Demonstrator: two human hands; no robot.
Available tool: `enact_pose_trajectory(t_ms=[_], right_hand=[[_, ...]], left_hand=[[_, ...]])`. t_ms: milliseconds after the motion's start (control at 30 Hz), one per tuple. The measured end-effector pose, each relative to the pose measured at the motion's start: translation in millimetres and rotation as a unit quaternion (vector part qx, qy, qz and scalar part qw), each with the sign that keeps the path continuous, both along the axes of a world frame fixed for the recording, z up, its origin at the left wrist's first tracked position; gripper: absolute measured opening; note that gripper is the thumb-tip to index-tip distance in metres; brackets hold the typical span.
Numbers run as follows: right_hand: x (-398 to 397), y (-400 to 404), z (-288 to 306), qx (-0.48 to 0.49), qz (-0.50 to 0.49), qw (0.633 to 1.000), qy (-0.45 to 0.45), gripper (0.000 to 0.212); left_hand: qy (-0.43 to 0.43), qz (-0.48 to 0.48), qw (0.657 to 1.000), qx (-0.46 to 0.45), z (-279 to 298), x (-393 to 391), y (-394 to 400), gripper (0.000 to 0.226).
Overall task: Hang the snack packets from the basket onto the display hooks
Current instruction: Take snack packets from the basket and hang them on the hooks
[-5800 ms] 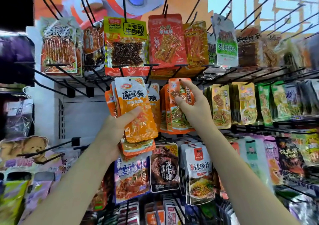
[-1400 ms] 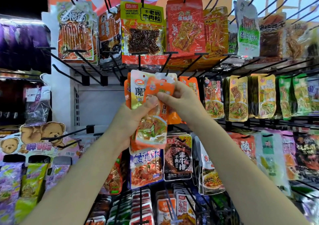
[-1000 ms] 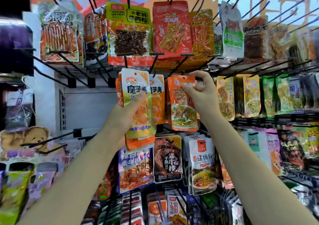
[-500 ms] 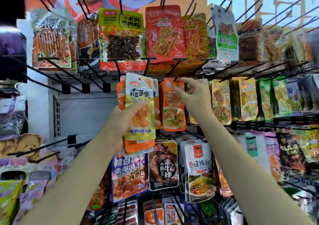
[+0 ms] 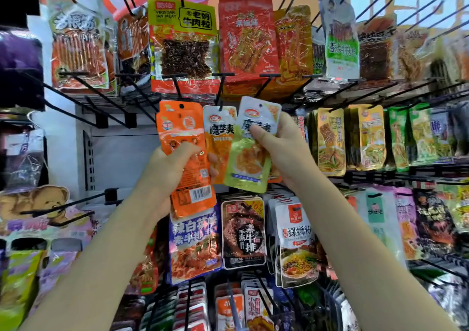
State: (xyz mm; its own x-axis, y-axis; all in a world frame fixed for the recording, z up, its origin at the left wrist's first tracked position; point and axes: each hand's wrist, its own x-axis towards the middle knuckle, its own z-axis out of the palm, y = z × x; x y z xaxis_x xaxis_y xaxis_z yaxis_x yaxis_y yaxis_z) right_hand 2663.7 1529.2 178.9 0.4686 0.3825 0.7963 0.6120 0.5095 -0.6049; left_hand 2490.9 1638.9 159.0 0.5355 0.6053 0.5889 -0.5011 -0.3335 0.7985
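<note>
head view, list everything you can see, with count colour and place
orange packets: a small stack, exact count unclear, orange, back side out, held at centre left
yellow-green packet: one, white top, held at centre
hanging packet: one in front, orange and white, on a hook between the two hands
top row packets: many, red, yellow, orange and green, upper hooks
right row packets: several, yellow and green, middle right
lower packets: many, purple, black and white, below the hands
bare hooks: several, black, left side
bear sign: one, brown, lower left
left hand: grips the orange packets
right hand: pinches the yellow-green packet
</note>
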Motion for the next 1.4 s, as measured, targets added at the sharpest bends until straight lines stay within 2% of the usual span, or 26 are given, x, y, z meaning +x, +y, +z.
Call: enact_pose_trajectory(t_ms=[67, 167, 267, 333, 467, 833, 1000, 1300, 1400], right_hand=[[5, -1, -3, 0.015, 0.000, 1.000, 0.012, 0.044], [5, 0, -11, 0.020, -0.001, 1.000, -0.023, 0.063], [0, 6, -14, 0.014, 0.000, 0.997, -0.071, 0.047], [-7, 10, -13, 0.013, -0.007, 0.995, -0.096, 0.036], [-21, 18, 0, 0.029, -0.004, 0.992, -0.119, 0.034], [-64, 62, 24, 0.009, 0.002, 0.981, -0.192, 0.038], [-79, 78, 29, 0.000, 0.016, 0.988, -0.151, 0.037], [-84, 83, 28, -0.024, -0.030, 0.993, -0.115, 0.044], [-79, 87, 22, -0.025, -0.048, 0.992, -0.110, 0.037]], left_hand=[[-0.006, -0.006, 1.000, -0.013, -1, -9, 8, 0.016], [-0.018, -0.023, 0.999, -0.016, -3, -16, 15, 0.014], [-0.037, -0.039, 0.998, -0.017, -5, -21, 18, 0.015], [-0.047, -0.046, 0.998, -0.022, -6, -25, 18, 0.024], [-0.046, -0.048, 0.997, -0.024, -6, -35, 18, 0.039], [-0.070, -0.002, 0.997, -0.041, -5, -70, 31, 0.018], [-0.060, 0.004, 0.997, -0.051, -8, -82, 39, 0.021], [-0.050, -0.003, 0.997, -0.050, -8, -87, 44, 0.022], [-0.042, -0.005, 0.998, -0.052, -9, -86, 45, 0.022]])
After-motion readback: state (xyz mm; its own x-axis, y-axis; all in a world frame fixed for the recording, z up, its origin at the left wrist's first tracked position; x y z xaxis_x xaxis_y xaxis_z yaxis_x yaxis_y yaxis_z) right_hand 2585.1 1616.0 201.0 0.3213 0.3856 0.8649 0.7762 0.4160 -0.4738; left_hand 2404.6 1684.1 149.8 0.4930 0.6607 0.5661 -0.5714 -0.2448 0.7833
